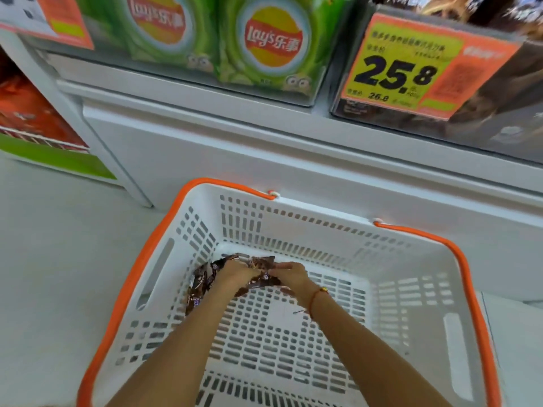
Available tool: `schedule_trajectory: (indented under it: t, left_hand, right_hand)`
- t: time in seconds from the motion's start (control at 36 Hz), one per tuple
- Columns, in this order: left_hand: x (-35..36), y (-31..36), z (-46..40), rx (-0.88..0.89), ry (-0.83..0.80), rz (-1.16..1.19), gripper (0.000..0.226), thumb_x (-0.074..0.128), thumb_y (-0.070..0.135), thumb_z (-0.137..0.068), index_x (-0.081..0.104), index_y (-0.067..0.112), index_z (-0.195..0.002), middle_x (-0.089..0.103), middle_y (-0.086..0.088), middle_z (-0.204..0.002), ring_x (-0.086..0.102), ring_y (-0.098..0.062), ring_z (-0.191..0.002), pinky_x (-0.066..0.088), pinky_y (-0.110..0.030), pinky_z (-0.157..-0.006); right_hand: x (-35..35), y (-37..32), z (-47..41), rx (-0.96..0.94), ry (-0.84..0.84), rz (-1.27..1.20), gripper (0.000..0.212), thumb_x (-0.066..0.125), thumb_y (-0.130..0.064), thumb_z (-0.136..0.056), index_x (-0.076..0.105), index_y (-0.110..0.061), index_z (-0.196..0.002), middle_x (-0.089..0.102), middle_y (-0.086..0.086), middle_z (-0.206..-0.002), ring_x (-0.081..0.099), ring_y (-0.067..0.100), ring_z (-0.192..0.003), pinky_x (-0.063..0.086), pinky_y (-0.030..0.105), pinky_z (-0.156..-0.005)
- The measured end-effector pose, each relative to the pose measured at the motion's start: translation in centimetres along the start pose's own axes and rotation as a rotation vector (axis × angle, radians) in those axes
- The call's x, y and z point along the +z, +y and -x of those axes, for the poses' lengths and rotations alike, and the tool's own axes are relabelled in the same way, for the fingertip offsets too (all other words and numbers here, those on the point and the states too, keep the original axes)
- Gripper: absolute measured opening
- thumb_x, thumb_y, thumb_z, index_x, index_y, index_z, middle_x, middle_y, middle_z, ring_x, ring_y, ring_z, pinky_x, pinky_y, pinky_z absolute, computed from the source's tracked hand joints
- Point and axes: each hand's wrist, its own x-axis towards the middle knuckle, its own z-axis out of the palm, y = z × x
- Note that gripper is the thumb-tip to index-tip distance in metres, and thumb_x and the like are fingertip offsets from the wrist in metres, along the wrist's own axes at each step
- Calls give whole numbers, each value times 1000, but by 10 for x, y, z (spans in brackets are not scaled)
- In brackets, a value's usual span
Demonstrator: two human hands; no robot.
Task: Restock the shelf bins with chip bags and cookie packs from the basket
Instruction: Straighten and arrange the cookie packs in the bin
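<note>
Both your hands are down in the basket (338, 230), gathering the brown cookie packs (205, 279) that lie on its floor toward the far left corner. Your left hand (235, 273) is curled over the heap and your right hand (289, 274) pinches a pack at the heap's right edge; the blur hides the fingertips, but both look closed on wrappers.

These packs will likely be light, crinkly and slick, with brittle contents, so a hard squeeze could crack what is inside. Scoop from underneath with both palms, or pinch the sealed ends, not the middles. Loose foil may slide out of a handful, so expect to make 2 trips rather than 1 overloaded grab.

The rest of the basket floor shows only its slots. Its tall far wall and orange rim stand between the packs and the shelf, so lift clear of them first. Above, green Lay's chip bags (273, 45) fill a clear bin, and to their right a dark bin carries an orange price tag (411, 66).
</note>
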Motion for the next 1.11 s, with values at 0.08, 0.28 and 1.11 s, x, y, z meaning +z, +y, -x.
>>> schedule_trajectory:
  t: [0.08, 0.28, 1.11]
  left_hand:
    - [-4, 8, 15, -40, -132, 194, 22, 68, 23, -89, 59, 14, -107, 56, -4, -102, 53, -15, -89, 44, -29, -80]
    - [7, 39, 61, 182, -254, 158, 37, 68, 19, -88, 58, 9, -122, 61, -4, -110, 58, -10, -89, 47, -20, -69]
    - [78, 321, 335, 1678, 6, -130, 27, 68, 18, -88, 63, 31, -111, 66, 18, -106, 60, 2, -103, 47, -23, -93]
  right_hand:
    - [-23, -5, 9, 31, -84, 19, 17, 69, 0, -82, 58, -11, -88, 62, 3, -75, 58, 9, -62, 41, 20, -57]
    - [-77, -24, 56, -45, -132, 255, 11, 69, -15, -86, 61, -13, -78, 65, 3, -80, 62, 5, -69, 43, 16, -60]
    - [-327, -177, 346, -1204, 959, 550, 26, 72, -14, -83, 61, -25, -104, 65, -9, -94, 62, 11, -92, 49, 27, -87]
